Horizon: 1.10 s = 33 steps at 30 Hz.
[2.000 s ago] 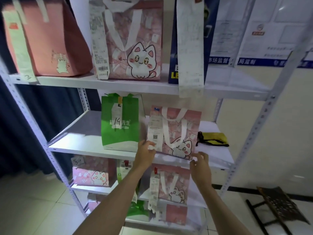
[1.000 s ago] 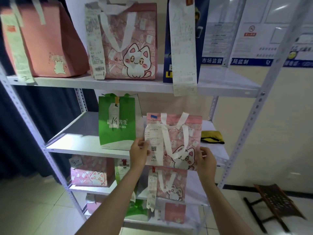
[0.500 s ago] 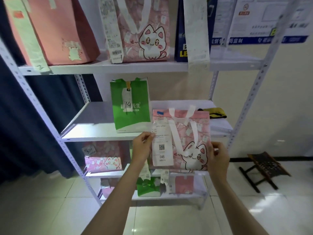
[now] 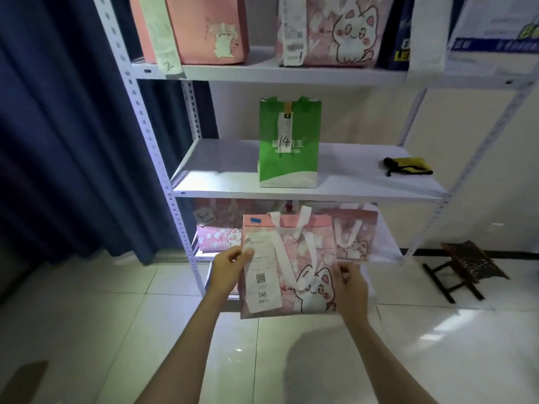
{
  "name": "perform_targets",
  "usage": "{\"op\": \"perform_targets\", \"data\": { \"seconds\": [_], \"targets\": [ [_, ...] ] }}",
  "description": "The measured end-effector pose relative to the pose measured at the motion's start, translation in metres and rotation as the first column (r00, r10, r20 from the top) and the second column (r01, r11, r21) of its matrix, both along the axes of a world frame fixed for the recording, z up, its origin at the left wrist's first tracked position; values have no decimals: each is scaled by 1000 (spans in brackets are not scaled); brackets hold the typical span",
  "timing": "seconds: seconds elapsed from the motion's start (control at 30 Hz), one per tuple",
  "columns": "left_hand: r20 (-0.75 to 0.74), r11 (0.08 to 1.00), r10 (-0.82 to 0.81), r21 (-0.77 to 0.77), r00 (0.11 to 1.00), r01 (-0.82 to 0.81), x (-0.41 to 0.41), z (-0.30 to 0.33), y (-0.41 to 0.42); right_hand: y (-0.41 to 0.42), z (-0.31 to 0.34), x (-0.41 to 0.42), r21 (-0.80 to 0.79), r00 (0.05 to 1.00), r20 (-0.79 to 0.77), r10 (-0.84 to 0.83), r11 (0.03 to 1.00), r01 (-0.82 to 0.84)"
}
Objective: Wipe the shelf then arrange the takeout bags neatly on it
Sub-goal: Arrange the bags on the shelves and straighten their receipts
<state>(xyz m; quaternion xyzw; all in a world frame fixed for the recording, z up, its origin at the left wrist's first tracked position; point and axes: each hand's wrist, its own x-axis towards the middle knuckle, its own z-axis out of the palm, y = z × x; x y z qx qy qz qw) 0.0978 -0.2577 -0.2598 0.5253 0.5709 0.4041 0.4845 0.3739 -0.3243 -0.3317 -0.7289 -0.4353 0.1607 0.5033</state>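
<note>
I hold a pink cat-print takeout bag [image 4: 294,258] with a white receipt marked 046 in the air, in front of the lower shelves and below the middle shelf [image 4: 227,170]. My left hand [image 4: 230,269] grips its left edge, thumb on the receipt. My right hand [image 4: 350,284] grips its right edge. A green bag [image 4: 287,147] tagged 14 stands upright on the middle shelf. A yellow and black cloth [image 4: 408,166] lies at that shelf's right end.
The top shelf [image 4: 291,72] carries a salmon bag [image 4: 198,27], a pink cat bag [image 4: 335,27] and a dark blue bag [image 4: 399,33]. More pink cat bags [image 4: 354,237] sit on the lower shelf. A dark curtain [image 4: 58,126] hangs left; a small wooden stool [image 4: 463,269] stands right.
Both hands have lifted the pink cat bag off the middle shelf and brought it down and toward me. The view has dropped lower and pulled back.
</note>
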Motion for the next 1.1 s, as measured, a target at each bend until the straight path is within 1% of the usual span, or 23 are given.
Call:
{"op": "perform_targets", "data": {
  "seconds": [0.07, 0.17, 0.33, 0.43, 0.53, 0.63, 0.7, 0.77, 0.87, 1.03, 1.1],
  "targets": [
    [5, 999, 21, -45, 1000, -21, -25, -5, -10, -2, -11, -25, -62, 999, 2, 52, 997, -51],
    [65, 991, 84, -106, 994, -77, -55, -14, -20, -3, -25, -55, -122, 991, -7, 136, 983, -135],
    [12, 979, 184, -92, 983, -182, -93, -33, -21, 14, -29, -94, -268, 969, -86, 232, 931, -247],
    [-15, 963, 251, -103, 968, -251, -105, -42, -13, 39, -32, -113, -297, 950, -122, 289, 902, -313],
    [-11, 935, 338, -111, 941, -337, -114, -54, 5, 70, -30, -127, -338, 928, -138, 346, 864, -372],
    [-8, 900, 417, -139, 909, -414, -118, -65, 27, 109, -41, -134, -373, 903, -176, 391, 823, -429],
    [1, 877, 455, -172, 890, -448, -119, -68, 42, 136, -50, -137, -421, 893, -170, 417, 788, -449],
    [27, 854, 494, -198, 869, -480, -121, -71, 57, 163, -55, -140, -445, 886, -215, 411, 767, -463],
    [37, 838, 523, -206, 852, -505, -125, -78, 81, 206, -57, -144, -441, 889, -267, 372, 773, -456],
    [-70, 826, 534, -168, 842, -538, -128, -94, 111, 283, -75, -143, -455, 887, -331, 323, 769, -450],
    [-91, 806, 560, -168, 823, -567, -131, -101, 117, 311, -84, -142, -494, 910, -296, 290, 769, -406]
  ]
}}
